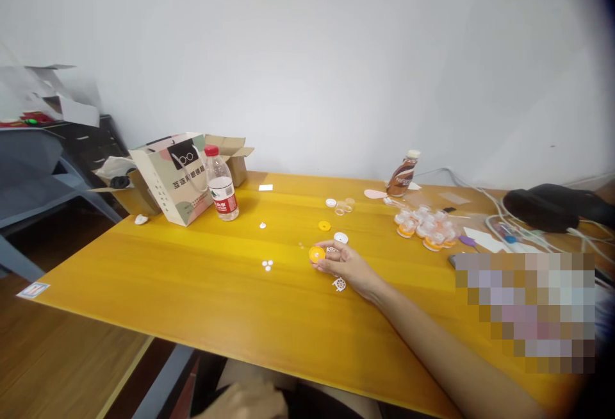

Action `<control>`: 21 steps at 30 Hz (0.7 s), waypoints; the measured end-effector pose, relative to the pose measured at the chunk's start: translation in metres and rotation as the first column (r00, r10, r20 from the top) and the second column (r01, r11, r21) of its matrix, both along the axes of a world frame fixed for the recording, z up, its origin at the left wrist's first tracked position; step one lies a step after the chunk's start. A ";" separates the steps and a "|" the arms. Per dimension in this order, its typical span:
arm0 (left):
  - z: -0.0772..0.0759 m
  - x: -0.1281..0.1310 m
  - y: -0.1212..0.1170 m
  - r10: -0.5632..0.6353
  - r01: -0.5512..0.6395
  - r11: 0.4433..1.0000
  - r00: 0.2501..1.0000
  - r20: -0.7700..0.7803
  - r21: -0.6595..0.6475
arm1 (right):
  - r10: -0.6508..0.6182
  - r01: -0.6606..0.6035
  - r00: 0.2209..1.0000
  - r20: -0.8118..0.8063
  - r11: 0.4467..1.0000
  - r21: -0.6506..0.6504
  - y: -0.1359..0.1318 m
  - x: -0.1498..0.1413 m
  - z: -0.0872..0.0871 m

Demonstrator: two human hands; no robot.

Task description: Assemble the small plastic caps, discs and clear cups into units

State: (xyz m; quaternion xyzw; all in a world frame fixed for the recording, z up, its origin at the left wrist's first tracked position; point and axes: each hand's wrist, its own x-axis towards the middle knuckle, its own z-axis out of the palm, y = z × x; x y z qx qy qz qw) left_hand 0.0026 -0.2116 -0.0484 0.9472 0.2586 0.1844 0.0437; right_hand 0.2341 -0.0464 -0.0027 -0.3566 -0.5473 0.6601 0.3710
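My right hand (346, 264) rests on the yellow table (192, 278) with its fingers curled round a small round yellow piece (316, 254). A white gear-like piece (339, 284) lies beside the wrist and a white cap (341, 238) just beyond the fingers. Another yellow disc (324, 225) sits farther off, and several tiny white dots (267, 265) lie to the left. My left hand (245, 403) shows only partly at the bottom edge, below the table; its fingers are not clear.
A paper bag (175, 175), a water bottle (221, 183) and an open cardboard box (235, 153) stand at the back left. A brown drink bottle (403, 174), a cluster of small clear orange-based capsules (425, 225), cables and a black object (542, 204) occupy the right.
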 end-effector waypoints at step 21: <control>0.054 0.042 0.148 0.168 -0.169 0.902 0.985 0.038 0.397 | -0.003 -0.001 0.994 -0.113 0.999 -0.035 -0.001 -0.002 0.000</control>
